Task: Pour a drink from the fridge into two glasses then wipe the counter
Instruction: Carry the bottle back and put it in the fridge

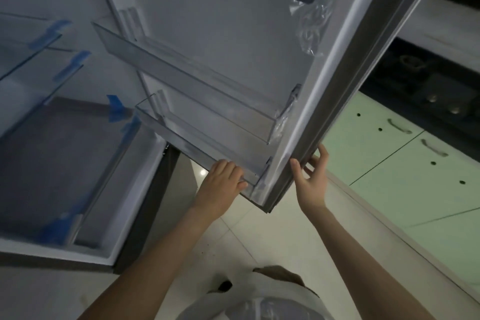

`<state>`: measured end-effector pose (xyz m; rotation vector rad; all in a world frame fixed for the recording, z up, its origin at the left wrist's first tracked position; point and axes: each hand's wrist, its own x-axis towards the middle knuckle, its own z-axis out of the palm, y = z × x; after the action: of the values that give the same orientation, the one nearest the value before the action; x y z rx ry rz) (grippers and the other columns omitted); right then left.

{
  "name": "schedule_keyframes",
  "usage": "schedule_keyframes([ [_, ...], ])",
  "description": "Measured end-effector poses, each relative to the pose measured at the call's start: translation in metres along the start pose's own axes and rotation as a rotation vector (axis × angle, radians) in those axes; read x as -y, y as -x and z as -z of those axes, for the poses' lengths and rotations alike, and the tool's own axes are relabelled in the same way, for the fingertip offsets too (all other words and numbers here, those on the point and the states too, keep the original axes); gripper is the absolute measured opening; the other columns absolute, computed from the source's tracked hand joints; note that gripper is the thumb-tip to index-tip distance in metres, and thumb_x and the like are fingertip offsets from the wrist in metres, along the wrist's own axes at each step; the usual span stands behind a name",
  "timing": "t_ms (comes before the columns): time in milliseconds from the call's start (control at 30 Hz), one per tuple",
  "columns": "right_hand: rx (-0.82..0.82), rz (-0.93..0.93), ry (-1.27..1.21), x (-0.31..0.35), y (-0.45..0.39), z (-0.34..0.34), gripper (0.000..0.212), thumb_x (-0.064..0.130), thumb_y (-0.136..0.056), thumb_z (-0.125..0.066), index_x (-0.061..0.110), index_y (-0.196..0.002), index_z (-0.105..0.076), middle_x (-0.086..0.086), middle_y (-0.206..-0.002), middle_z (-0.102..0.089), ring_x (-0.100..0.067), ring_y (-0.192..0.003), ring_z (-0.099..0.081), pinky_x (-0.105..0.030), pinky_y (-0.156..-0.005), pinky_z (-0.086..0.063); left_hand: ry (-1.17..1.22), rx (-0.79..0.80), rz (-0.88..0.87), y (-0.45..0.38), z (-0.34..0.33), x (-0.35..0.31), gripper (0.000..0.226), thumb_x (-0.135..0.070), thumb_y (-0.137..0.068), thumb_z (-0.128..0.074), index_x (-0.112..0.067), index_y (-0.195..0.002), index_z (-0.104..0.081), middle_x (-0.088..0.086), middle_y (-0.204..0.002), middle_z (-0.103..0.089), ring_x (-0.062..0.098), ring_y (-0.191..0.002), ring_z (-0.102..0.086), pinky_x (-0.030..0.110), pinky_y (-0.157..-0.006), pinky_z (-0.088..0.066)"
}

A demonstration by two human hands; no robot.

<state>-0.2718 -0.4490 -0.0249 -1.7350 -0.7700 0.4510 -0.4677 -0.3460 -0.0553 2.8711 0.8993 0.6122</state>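
The scene is dim, with a cool bluish-grey cast. The palest, most evenly lit surface is the inside of the fridge door (207, 41), above the left hand (223, 179). A small bright spot of glare sits on the floor tile (202, 172) just left of that hand. Up and to the right of the right hand (311, 179), the stove (428, 86) sinks into near-black shadow. Far left of the hands, the fridge shelves (39, 65) and their blue tape (114, 109) look soft and smeared. Straight edges bow towards the frame borders from the wide lens. Plastic film (309, 23) on the door edge catches faint highlights.
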Motion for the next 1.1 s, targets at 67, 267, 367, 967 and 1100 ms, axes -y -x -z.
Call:
schedule_keyframes([
  [67,-0.003,0.015,0.022,0.002,0.014,-0.005,0.07,0.056,-0.078,-0.061,0.035,-0.137,-0.029,0.0,-0.126,-0.057,-0.014,-0.111,-0.058,-0.042,-0.098,-0.049,-0.043,0.111,-0.017,0.013,0.007,0.004,0.037,-0.032,-0.094,-0.027,-0.012,-0.09,-0.058,0.003,-0.093,-0.056,0.024,-0.092,-0.049,0.037,-0.094,-0.042],
  [267,0.01,0.049,0.068,0.004,0.045,-0.011,0.066,0.054,-0.078,-0.063,0.033,-0.132,-0.032,0.001,-0.12,-0.058,-0.016,-0.105,-0.059,-0.045,-0.089,-0.053,-0.068,0.191,0.01,0.044,0.029,0.003,0.045,-0.03,-0.094,-0.014,-0.013,-0.102,-0.055,0.003,-0.105,-0.053,0.023,-0.105,-0.047,0.043,-0.118,-0.019],
  [367,0.014,0.054,0.104,0.008,0.058,-0.012,0.068,0.057,-0.076,-0.065,0.03,-0.13,-0.034,-0.001,-0.119,-0.057,-0.016,-0.105,-0.057,-0.046,-0.086,-0.054,0.041,0.16,0.079,0.057,0.04,-0.001,0.031,-0.034,-0.09,-0.031,-0.017,-0.104,-0.052,0.001,-0.103,-0.052,0.021,-0.106,-0.043,0.042,-0.12,-0.013],
  [967,0.023,0.117,0.335,0.039,0.151,-0.053,0.063,0.058,-0.077,-0.064,0.01,-0.111,-0.042,-0.006,-0.102,-0.05,-0.027,-0.095,-0.05,-0.05,-0.085,-0.048,0.024,0.231,0.09,0.121,0.087,0.029,0.025,-0.03,-0.1,-0.045,-0.012,-0.107,-0.061,0.009,-0.114,-0.062,0.028,-0.125,-0.041,0.044,-0.089,-0.045],
  [1100,0.03,0.093,0.343,0.05,0.176,-0.07,0.053,0.056,-0.075,-0.07,0.017,-0.094,-0.039,-0.001,-0.089,-0.049,-0.023,-0.083,-0.049,-0.047,-0.074,-0.049,0.008,0.197,0.035,0.141,0.108,0.048,0.021,-0.028,-0.097,-0.05,-0.013,-0.104,-0.063,0.008,-0.109,-0.062,0.028,-0.113,-0.051,0.041,-0.095,-0.038],
])
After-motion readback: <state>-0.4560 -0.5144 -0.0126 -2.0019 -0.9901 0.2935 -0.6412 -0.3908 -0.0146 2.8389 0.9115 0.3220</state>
